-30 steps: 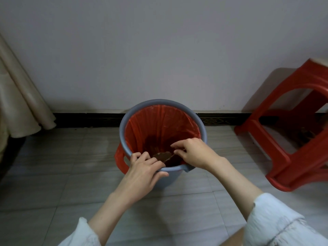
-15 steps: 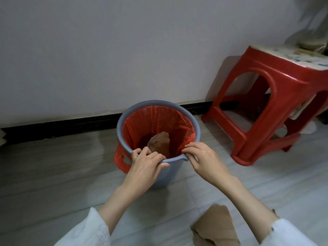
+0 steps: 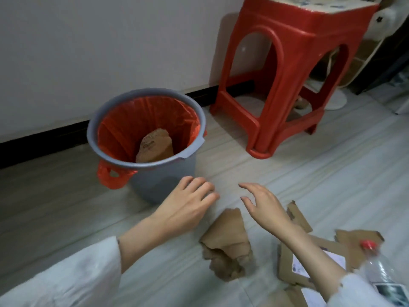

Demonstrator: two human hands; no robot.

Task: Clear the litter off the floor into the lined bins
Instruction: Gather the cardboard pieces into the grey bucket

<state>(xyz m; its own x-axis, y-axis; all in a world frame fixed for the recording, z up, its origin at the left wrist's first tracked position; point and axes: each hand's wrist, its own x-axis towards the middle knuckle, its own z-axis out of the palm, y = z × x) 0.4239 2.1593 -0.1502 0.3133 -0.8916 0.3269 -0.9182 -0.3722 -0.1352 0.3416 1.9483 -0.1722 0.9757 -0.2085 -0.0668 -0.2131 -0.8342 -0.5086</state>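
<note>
My left hand (image 3: 188, 204) and right hand (image 3: 263, 204) hovered with fingers spread, holding nothing, above torn cardboard (image 3: 225, 238) beside the lined bin (image 3: 168, 173).

Both arms wear loose white sleeves (image 3: 73, 275) of a soft fabric, ending at the forearm. The 2 hands (image 3: 186, 204) are bare, without rings.
</note>
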